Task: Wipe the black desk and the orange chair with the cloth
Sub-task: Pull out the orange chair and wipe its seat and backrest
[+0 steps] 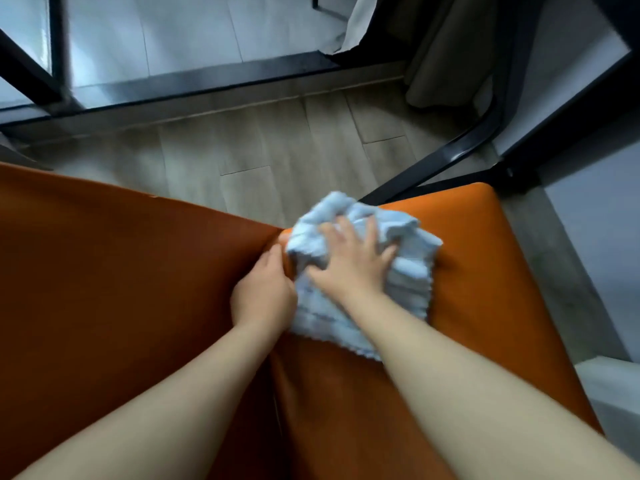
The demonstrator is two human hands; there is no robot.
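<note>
The orange chair fills the lower half of the view, its seat on the right and its darker backrest panel on the left. A light blue cloth lies bunched on the seat near the seam between the two. My right hand lies on top of the cloth with fingers spread, pressing it onto the seat. My left hand sits just left of the cloth at the seam, fingers curled under and partly hidden; whether it grips the cloth edge or the chair is not visible.
Black metal chair legs stand behind the seat on a wood-look floor. A black-framed glass door runs across the back. A dark curtain hangs at the upper right beside a black frame.
</note>
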